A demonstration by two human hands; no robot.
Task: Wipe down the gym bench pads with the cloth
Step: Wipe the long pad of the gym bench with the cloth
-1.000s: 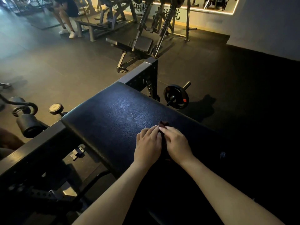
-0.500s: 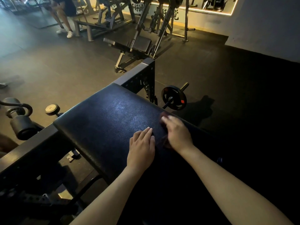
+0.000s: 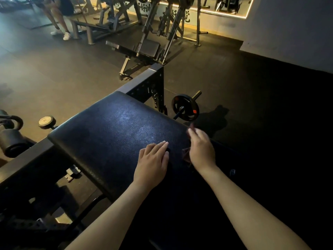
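Left hand (image 3: 153, 159) flat, fingers straight, likely bracing on black textured vinyl bench pad (image 3: 117, 127); right hand (image 3: 201, 149) covers dark reddish cloth (image 3: 186, 156) at the pad's edge for wiping, grip blurred, can't tell.

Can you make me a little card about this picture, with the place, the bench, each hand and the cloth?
Place: dim gym
Bench: black leather-look bench pad, shiny
Left: left hand flat on the pad, fingers straight
Right: right hand over the dark reddish cloth; grip unclear
Behind: round black weight plate on a bar
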